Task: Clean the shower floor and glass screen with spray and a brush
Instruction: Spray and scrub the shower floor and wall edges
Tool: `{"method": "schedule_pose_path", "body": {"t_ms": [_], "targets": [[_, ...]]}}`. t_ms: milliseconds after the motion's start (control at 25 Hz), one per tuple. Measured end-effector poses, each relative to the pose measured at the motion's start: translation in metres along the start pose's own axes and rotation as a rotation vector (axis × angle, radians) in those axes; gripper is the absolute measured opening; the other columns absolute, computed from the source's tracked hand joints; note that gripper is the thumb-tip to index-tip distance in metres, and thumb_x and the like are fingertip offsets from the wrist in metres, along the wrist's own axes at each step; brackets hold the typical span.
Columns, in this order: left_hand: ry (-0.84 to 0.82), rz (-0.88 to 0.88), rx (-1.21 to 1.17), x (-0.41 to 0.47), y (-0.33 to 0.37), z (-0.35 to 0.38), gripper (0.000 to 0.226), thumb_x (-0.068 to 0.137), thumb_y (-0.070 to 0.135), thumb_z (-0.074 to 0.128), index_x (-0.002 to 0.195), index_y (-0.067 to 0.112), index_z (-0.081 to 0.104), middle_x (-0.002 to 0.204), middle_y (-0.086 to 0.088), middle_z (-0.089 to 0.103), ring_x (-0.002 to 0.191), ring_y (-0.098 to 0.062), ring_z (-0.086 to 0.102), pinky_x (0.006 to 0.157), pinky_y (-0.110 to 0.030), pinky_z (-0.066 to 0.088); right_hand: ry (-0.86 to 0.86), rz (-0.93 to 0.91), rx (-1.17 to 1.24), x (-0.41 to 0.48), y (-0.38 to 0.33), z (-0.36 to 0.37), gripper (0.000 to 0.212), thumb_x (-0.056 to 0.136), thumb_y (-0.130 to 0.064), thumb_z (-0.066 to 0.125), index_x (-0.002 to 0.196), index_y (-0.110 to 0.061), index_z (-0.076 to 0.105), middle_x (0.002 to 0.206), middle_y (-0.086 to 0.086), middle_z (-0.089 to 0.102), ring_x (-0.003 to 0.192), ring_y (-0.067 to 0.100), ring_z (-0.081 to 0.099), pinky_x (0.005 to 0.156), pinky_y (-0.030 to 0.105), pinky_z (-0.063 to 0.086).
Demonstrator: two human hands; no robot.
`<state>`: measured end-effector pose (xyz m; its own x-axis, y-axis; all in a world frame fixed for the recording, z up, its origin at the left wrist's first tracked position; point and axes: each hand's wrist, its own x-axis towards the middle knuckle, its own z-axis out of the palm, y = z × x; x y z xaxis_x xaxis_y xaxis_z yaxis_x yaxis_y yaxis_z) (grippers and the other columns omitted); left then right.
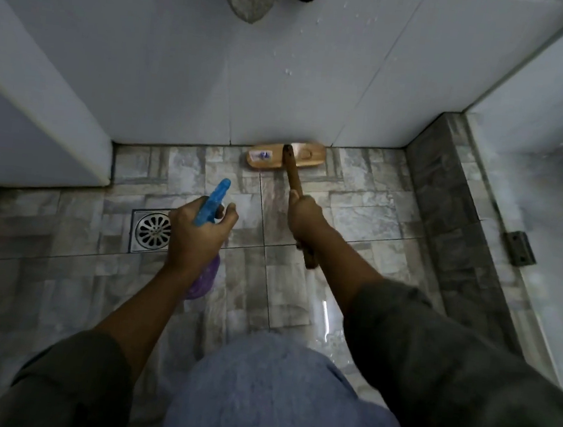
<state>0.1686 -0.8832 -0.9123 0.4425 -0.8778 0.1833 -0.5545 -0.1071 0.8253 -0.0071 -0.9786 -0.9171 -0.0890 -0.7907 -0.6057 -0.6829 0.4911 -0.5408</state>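
Right hand (304,215) closed around brush (287,158) handle; brush head directly ahead, flat on floor (358,217), touching wall (184,66), long axis parallel to it. Left hand (195,232) gripping spray bottle (213,200), nozzle forward, beside drain (149,228).

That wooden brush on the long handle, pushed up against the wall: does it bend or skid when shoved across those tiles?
The brush probably stays stiff: its head and handle look like solid wood. It may skid easily, since the floor tiles shine as if wet. Gripped only by the right hand, the long handle could twist somewhat.
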Motion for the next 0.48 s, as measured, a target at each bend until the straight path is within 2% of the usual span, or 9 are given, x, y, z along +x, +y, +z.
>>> {"method": "schedule_pose_path", "body": {"t_ms": [80, 200, 240, 320, 400, 480], "targets": [[0.005, -0.012, -0.013, -0.003, -0.001, -0.003, 0.021, 0.086, 0.020, 0.075, 0.073, 0.005, 0.066, 0.065, -0.003, 0.065, 0.054, -0.017, 0.062, 0.057, -0.028, 0.054, 0.003, 0.016, 0.022, 0.010, -0.012, 0.003, 0.054, 0.106, -0.052, 0.028, 0.123, -0.007, 0.052, 0.112, 0.020, 0.063, 0.082, 0.033, 0.060, 0.058, 0.040, 0.051], [-0.019, 0.022, -0.018, -0.007, -0.003, -0.009, 0.016, 0.087, 0.018, 0.075, 0.079, 0.006, 0.068, 0.068, -0.004, 0.066, 0.057, -0.018, 0.063, 0.057, -0.029, 0.056, -0.027, 0.024, -0.048, -0.043, 0.032, 0.001, 0.049, 0.106, -0.053, 0.028, 0.114, -0.010, 0.052, 0.098, 0.015, 0.064, 0.077, 0.031, 0.063, 0.054, 0.041, 0.053], [-0.019, 0.024, -0.017, -0.006, -0.004, -0.009, 0.017, 0.087, 0.018, 0.075, 0.078, 0.006, 0.068, 0.067, -0.004, 0.066, 0.057, -0.018, 0.063, 0.057, -0.027, 0.055, -0.050, 0.030, -0.098, -0.066, 0.054, 0.001, 0.048, 0.106, -0.053, 0.028, 0.110, -0.011, 0.051, 0.092, 0.012, 0.062, 0.073, 0.030, 0.062, 0.050, 0.039, 0.052], [-0.004, 0.004, -0.012, -0.002, -0.004, -0.006, 0.020, 0.086, 0.019, 0.076, 0.074, 0.005, 0.067, 0.064, -0.004, 0.064, 0.054, -0.015, 0.059, 0.056, -0.014, 0.047, -0.092, 0.037, -0.128, -0.088, 0.075, 0.002, 0.048, 0.106, -0.053, 0.027, 0.108, -0.011, 0.050, 0.083, 0.006, 0.057, 0.066, 0.025, 0.058, 0.043, 0.032, 0.046], [-0.005, -0.001, -0.008, 0.000, -0.001, -0.001, 0.022, 0.085, 0.019, 0.076, 0.072, 0.005, 0.066, 0.063, -0.002, 0.063, 0.052, -0.010, 0.055, 0.054, -0.003, 0.038, -0.061, 0.019, -0.105, -0.070, 0.054, 0.002, 0.047, 0.106, -0.053, 0.028, 0.110, -0.011, 0.049, 0.081, 0.006, 0.056, 0.064, 0.024, 0.057, 0.043, 0.031, 0.044], [-0.012, 0.020, -0.012, -0.003, 0.000, -0.003, 0.023, 0.086, 0.019, 0.075, 0.071, 0.005, 0.065, 0.061, -0.002, 0.062, 0.050, -0.010, 0.054, 0.054, -0.002, 0.038, -0.053, 0.016, -0.055, -0.043, 0.020, 0.003, 0.041, 0.107, -0.051, 0.028, 0.109, -0.015, 0.047, 0.083, 0.007, 0.055, 0.063, 0.025, 0.055, 0.043, 0.030, 0.042]]}}
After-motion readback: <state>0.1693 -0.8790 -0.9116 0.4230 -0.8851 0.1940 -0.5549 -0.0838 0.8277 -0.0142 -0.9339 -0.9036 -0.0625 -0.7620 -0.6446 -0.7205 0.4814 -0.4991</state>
